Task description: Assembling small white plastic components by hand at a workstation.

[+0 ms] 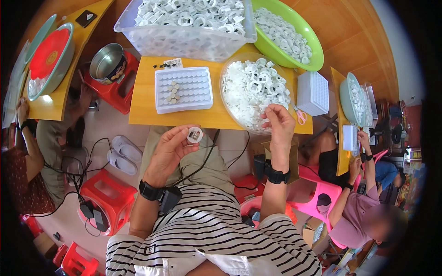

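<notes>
My left hand [171, 148] holds a small round white part [194, 135] with a dark metal insert, pinched between thumb and fingers above my lap. My right hand [278, 122] is raised at the near rim of a clear round bowl [229, 110] heaped with white plastic ring parts, its fingertips closed on one white piece [266, 115]. On the yellow table [142, 115] in front of me lies a white grid tray [183, 89] with a few round assembled pieces in its left cells.
Behind the table stand a clear bin [184, 41] of white parts and a green basin [307, 46]. A white block tray [312, 93] and pink scissors [301, 116] lie right. Red stools [105, 202], slippers [123, 154], cables on the floor. Other people sit at the left and right.
</notes>
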A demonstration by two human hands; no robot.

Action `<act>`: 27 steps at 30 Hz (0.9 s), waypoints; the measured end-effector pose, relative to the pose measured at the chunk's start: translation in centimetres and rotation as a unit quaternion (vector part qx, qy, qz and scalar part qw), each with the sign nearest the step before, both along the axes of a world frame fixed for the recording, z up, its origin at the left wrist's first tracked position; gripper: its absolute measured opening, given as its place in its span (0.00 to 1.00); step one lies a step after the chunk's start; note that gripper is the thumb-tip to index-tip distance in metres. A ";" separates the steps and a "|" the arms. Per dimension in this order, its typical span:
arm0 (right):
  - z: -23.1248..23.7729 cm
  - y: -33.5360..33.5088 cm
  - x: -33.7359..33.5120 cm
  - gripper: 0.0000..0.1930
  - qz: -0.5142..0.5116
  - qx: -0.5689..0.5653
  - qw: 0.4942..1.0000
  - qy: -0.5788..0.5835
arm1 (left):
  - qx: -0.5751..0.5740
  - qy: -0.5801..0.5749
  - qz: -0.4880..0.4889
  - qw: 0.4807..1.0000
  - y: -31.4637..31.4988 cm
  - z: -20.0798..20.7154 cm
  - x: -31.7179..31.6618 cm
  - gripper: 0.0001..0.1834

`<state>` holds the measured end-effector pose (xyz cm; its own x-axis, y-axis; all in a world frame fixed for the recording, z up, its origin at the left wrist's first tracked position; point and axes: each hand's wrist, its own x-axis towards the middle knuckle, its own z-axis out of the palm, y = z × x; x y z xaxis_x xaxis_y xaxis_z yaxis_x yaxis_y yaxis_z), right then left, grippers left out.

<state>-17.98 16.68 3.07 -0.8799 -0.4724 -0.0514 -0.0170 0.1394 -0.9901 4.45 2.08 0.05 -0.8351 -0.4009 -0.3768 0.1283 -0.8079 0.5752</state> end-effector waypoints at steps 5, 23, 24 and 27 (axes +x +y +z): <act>0.4 -0.4 0.8 0.05 0.033 -0.064 0.996 -0.057 | 0.002 0.004 0.001 1.000 -0.1 -0.1 0.3 0.18; 1.9 -3.6 8.4 0.07 0.259 -0.019 0.962 -0.084 | 0.026 0.026 0.016 0.999 -0.2 -0.7 0.9 0.14; 2.1 -3.9 9.2 0.05 0.247 -0.014 0.966 -0.079 | 0.025 0.026 0.019 0.999 -0.1 -0.7 1.0 0.14; 2.1 -4.5 10.0 0.04 0.269 0.026 0.959 0.083 | 0.021 0.032 0.012 0.999 -0.1 -0.5 0.9 0.14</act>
<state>-7.93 12.17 5.14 -0.5076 -0.8609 0.0337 -0.2578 0.1145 -0.9594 5.38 1.99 -0.46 -0.8483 -0.4055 -0.3405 0.1827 -0.8277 0.5306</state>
